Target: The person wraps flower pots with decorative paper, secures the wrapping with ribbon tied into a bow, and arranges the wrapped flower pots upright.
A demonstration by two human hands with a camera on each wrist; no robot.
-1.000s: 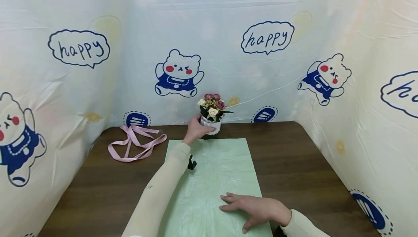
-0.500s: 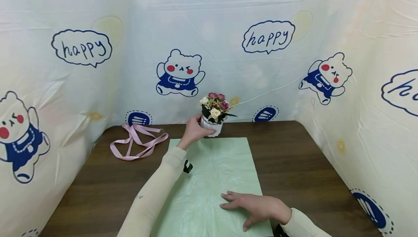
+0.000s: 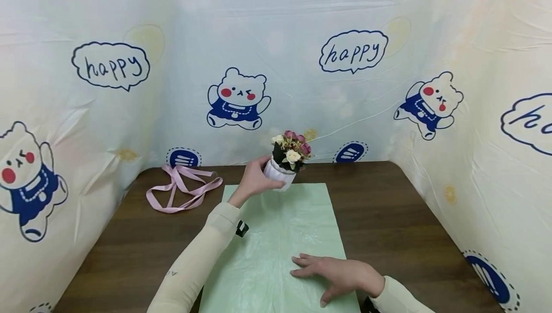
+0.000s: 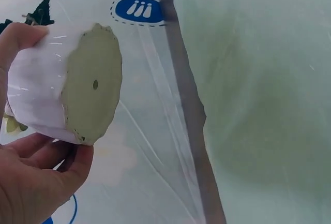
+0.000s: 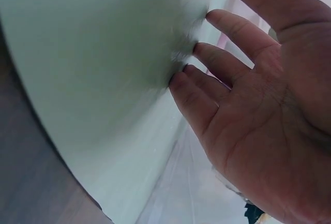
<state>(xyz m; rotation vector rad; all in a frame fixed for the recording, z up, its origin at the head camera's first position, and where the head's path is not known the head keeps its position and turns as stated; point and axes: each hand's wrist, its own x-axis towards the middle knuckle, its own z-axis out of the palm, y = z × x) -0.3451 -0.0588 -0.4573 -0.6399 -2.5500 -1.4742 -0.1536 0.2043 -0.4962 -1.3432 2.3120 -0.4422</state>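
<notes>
My left hand (image 3: 254, 177) grips a small white flower pot (image 3: 279, 175) by its side, thumb on one side and fingers on the other. Pink and cream flowers (image 3: 292, 151) with dark green leaves fill the pot, which tilts to the right. In the left wrist view the pot's flat underside (image 4: 94, 84) shows, with a small hole, so it is off the table. Below it lies a pale green sheet (image 3: 302, 217), slightly creased. My right hand (image 3: 340, 277) rests its spread fingertips on the sheet's near right part; the right wrist view shows these fingers (image 5: 194, 100) touching it.
A loosely looped pink ribbon (image 3: 195, 201) lies on the brown wooden table (image 3: 388, 217), left of the sheet's far end. A pale printed curtain (image 3: 293, 54) with bears and lettering hangs behind the table and along both sides.
My left hand has lifted the flower pot and brought it slightly nearer and to the right, over the sheet's far edge, tilting it. The right hand stays in place.
</notes>
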